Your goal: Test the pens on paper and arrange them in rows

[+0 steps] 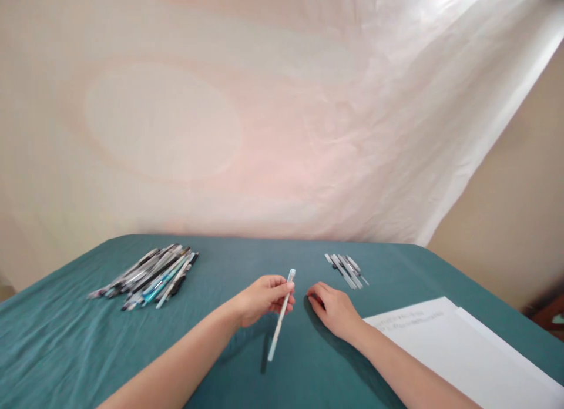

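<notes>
A slim pale pen [278, 327] is pinched near its capped upper end between the thumb and fingers of my left hand [268, 297]. It slants above the cloth, lower end toward me, and casts a shadow. My right hand [332, 309] rests on the table just to the right, its fingers curled in and bunched near the thumb; nothing shows in it, though the underside is hidden. Beyond that hand lies a small group of pens [346, 271], side by side. A larger heap of pens [158, 274], mostly black, grey and clear with a bright blue one, lies at the left.
A green cloth [229, 256] covers the table, with wrinkles at the left. White paper sheets [440, 344] with faint writing lie at the right, partly under my right forearm. A pale hanging sheet [264, 103] closes off the back.
</notes>
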{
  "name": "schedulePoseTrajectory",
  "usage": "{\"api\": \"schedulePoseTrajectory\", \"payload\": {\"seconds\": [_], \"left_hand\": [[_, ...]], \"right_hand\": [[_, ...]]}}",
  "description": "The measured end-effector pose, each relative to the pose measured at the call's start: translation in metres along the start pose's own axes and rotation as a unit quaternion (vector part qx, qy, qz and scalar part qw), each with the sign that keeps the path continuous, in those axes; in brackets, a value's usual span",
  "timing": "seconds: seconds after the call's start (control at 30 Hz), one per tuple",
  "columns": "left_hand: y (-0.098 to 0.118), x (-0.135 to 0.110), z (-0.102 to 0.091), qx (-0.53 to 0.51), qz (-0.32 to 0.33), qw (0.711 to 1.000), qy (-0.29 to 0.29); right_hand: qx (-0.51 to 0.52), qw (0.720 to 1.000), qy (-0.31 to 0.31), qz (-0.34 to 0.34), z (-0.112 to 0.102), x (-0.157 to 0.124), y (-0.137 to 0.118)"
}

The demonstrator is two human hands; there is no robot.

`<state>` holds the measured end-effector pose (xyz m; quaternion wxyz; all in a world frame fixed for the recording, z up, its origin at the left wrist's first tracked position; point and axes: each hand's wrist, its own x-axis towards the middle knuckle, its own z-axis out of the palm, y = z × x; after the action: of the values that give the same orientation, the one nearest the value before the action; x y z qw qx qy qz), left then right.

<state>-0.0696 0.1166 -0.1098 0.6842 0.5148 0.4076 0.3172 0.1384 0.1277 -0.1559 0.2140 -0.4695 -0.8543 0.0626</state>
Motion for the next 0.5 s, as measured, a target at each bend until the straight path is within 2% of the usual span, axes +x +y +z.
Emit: {"api": "schedulePoseTrajectory", "payload": {"seconds": [0.1, 0.23, 0.4, 0.5], "left_hand": [[-0.009, 0.004, 0.011, -0.11, -0.027, 0.994, -0.013], [-0.017, 0.011, 0.023, -0.202, -0.087, 0.975, 0.013], [-0.024, 0.024, 0.044, -0.233, -0.12, 0.964, 0.039], [-0.027, 0.029, 0.053, -0.253, -0.105, 0.961, 0.043]], "right_hand": [[0.002, 1.0, 0.004, -0.002, 0.0, 0.0, 0.0], [0.016, 1.0, 0.005, -0.002, -0.001, 0.0, 0.0], [0.04, 0.999, 0.018, 0.019, 0.003, 0.001, 0.005], [0.13, 0.989, 0.037, 0.053, 0.005, 0.005, 0.012]]}}
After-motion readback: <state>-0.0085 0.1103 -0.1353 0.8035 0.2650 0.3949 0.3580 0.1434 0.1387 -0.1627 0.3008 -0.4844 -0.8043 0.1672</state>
